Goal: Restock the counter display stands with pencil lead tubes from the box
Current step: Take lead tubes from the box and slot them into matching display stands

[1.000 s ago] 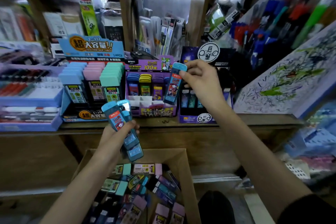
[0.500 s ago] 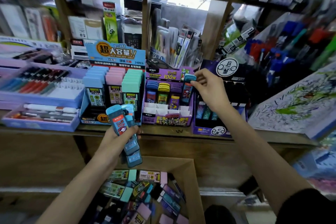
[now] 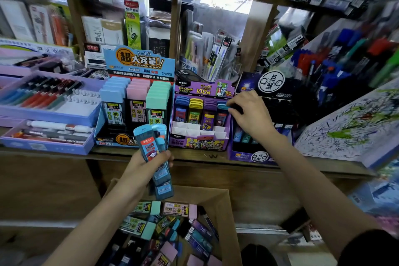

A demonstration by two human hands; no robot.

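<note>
My right hand pinches a tube into the purple stand, left hand grips spare tubes; box looks loaded, so plenty left.

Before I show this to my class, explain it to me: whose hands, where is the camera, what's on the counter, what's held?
No machine here: a person's two bare hands, filmed by one camera worn on the head, looking forward and down. The left hand holds a bundle of teal tubes above the cardboard box of mixed tubes. The right hand pinches a teal-capped tube at the right-hand column of the purple stand. Beside it on the wooden counter stands a blue stand with blue, pink and green tubes.
</note>
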